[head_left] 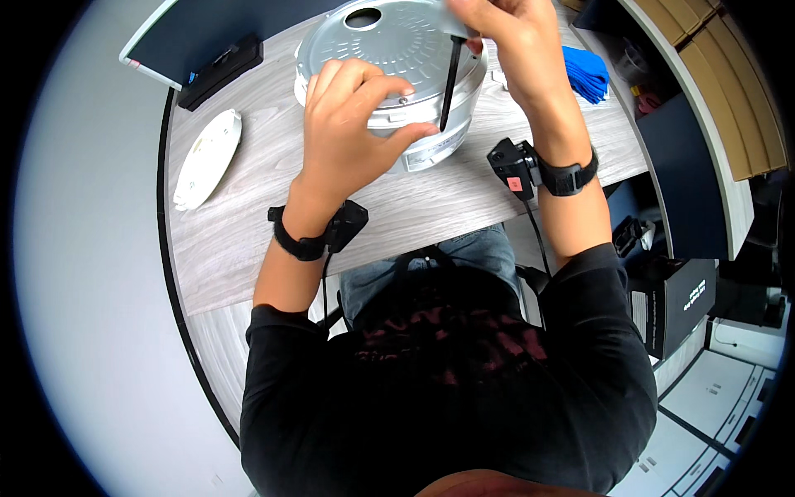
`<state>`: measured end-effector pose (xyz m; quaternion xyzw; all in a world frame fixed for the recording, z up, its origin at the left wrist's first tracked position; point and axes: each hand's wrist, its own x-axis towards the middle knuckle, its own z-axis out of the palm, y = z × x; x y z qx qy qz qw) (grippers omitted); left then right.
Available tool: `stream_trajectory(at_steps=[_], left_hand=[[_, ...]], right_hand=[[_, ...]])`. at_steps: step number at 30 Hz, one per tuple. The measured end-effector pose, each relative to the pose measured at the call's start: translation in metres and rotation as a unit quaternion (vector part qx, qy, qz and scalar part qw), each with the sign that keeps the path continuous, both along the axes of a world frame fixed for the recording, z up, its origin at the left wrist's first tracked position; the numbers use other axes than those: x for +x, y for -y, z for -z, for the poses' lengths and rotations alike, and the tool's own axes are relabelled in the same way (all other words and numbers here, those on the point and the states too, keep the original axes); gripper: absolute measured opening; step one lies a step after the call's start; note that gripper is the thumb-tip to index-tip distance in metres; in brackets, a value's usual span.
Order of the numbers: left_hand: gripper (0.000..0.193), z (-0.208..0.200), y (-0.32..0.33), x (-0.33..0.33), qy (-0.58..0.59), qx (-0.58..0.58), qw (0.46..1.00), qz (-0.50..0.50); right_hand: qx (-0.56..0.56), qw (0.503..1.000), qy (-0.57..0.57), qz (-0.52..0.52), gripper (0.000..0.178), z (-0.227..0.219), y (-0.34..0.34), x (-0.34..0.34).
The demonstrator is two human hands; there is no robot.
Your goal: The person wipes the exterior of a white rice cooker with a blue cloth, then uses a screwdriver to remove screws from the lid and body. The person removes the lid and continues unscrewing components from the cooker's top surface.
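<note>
A round silver-grey appliance [389, 50] lies upside down on the wooden desk [248, 215], its ribbed metal base facing up. My left hand [352, 124] grips its near rim, fingers curled over the edge. My right hand [505, 33] is raised above the base and holds a screwdriver [450, 83] by its handle. The dark shaft points down to the near rim, just beside my left fingertips. Both wrists wear black straps with small black devices.
A white round plate-like part [207, 157] lies at the desk's left. A black box [219, 70] sits at the far left by a dark board. A blue cloth [586, 73] lies at the right. A black carton [675, 302] stands on the floor at right.
</note>
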<state>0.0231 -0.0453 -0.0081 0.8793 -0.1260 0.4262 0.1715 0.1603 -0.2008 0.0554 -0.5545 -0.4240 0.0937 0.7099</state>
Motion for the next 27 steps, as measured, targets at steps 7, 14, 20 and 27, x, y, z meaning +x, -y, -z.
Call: stream_trajectory(at_steps=[7, 14, 20, 27], left_hand=[[0.029, -0.026, -0.001, -0.008, -0.108, -0.100, 0.985, 0.093], [0.011, -0.026, 0.008, 0.002, -0.089, -0.195, 0.974, 0.068], [0.008, -0.022, 0.003, 0.003, -0.083, -0.178, 0.979, 0.061], [0.007, -0.024, -0.002, 0.001, -0.106, -0.180, 0.976, 0.066]], right_hand=[[0.055, 0.998, 0.016, 0.016, 0.023, -0.020, -0.020, 0.002], [0.070, 0.996, 0.059, 0.000, 0.023, -0.027, -0.028, 0.003], [0.075, 0.995, 0.061, 0.001, 0.024, -0.024, -0.030, 0.000], [0.102, 0.991, 0.050, -0.067, 0.024, -0.024, -0.034, -0.006]])
